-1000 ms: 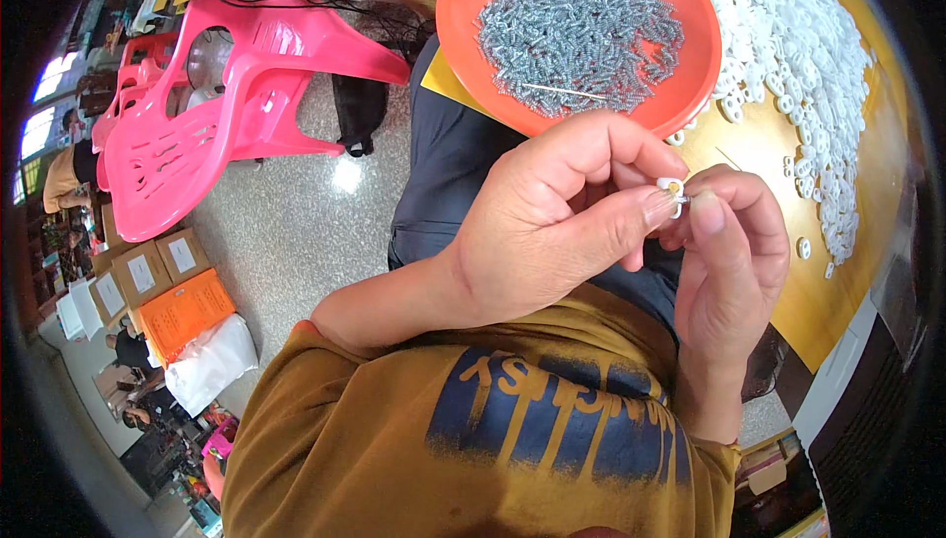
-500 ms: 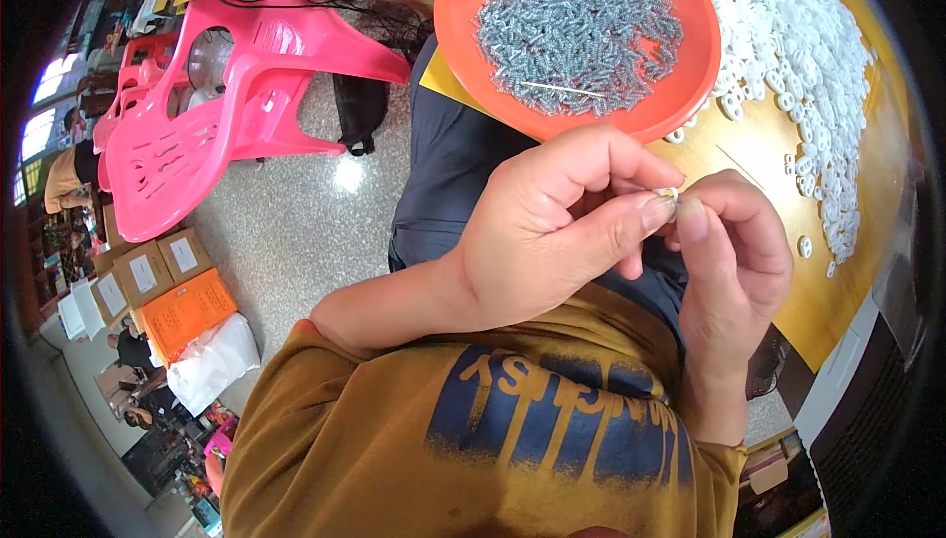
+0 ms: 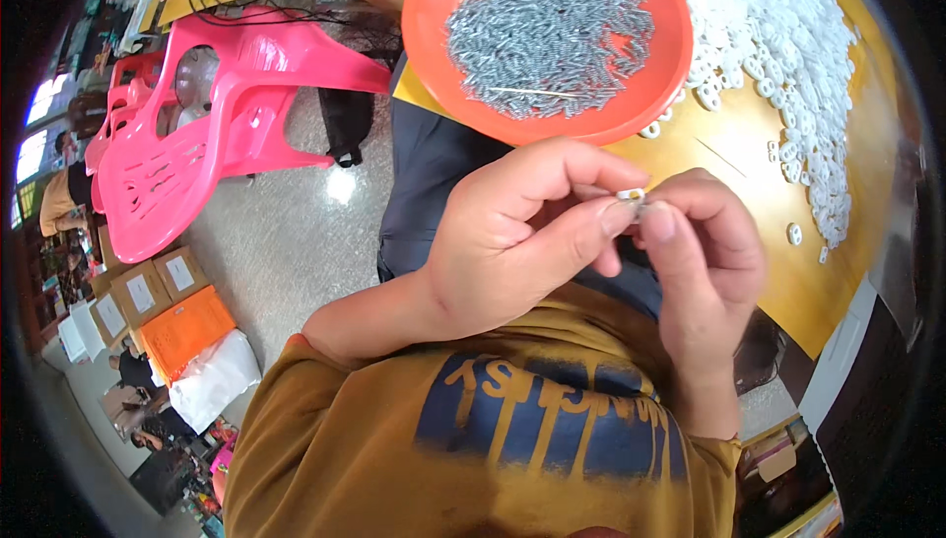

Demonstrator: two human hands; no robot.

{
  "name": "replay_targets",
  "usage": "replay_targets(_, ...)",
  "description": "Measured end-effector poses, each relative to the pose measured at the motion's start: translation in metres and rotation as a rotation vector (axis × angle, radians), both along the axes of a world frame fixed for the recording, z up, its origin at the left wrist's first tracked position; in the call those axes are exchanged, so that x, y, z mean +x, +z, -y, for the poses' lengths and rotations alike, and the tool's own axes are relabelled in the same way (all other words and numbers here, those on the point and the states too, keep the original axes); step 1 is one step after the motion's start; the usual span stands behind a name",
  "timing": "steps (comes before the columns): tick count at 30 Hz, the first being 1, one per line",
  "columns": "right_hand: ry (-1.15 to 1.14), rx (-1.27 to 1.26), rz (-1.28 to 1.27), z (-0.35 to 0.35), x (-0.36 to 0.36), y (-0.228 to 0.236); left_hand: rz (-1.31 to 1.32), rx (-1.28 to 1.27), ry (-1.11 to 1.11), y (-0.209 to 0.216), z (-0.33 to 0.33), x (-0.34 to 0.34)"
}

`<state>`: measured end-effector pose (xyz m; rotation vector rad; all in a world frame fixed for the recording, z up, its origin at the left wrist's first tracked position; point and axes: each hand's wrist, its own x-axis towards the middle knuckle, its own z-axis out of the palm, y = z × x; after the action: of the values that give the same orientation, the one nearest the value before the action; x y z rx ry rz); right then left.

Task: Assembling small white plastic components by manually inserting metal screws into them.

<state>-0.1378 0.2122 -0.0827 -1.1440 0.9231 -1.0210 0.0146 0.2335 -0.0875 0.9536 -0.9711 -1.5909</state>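
At the far left, a pink chair (image 3: 163, 178) stands on its side in the view, above some cardboard boxes (image 3: 143, 292). The left hand (image 3: 527, 237) reaches across the person's lap, its thumb and forefinger pinching a small white piece (image 3: 632, 195). Beyond the hand, an orange bowl (image 3: 422, 40) holds a heap of metal springs (image 3: 552, 31) with a pale stick (image 3: 537, 92) lying on it; the upper edge cuts the bowl off.

The white piece sits at the fingertips, between the two hands. Its visible sliver seems to run roughly crosswise, left to right, with a yellowish spot in it. Fingers cover the rest, so its full long axis and which end points where cannot be told.

The right hand (image 3: 695, 257) has its thumb and forefinger drawn together just beside the piece; whether they grip anything is hidden. Farther right, a yellow table (image 3: 734, 178) bears a pile of white plastic parts (image 3: 778, 55), also cut off above.
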Motion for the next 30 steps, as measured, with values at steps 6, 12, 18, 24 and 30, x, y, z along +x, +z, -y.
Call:
replay_targets(6, -0.018, -0.064, -0.054, 0.000, 0.002, -0.008, 0.015, 0.060, 0.028, -0.004, -0.001, -0.001)
replay_targets(12, -0.133, -0.316, -0.529, 0.024, -0.021, -0.003, -0.035, 0.070, 0.036, -0.007, 0.000, 0.000)
replay_targets(18, -0.311, -0.671, -0.960, 0.067, -0.032, -0.023, -0.050, 0.113, 0.037, -0.008, -0.005, 0.000)
replay_targets(24, -0.201, -0.700, -1.100, 0.072, -0.032, -0.029, -0.052, 0.091, 0.044, -0.013, -0.007, 0.002)
replay_targets(30, -0.166, -0.730, -1.060, 0.075, -0.032, -0.031, -0.045, 0.108, 0.040, -0.012, -0.007, 0.003)
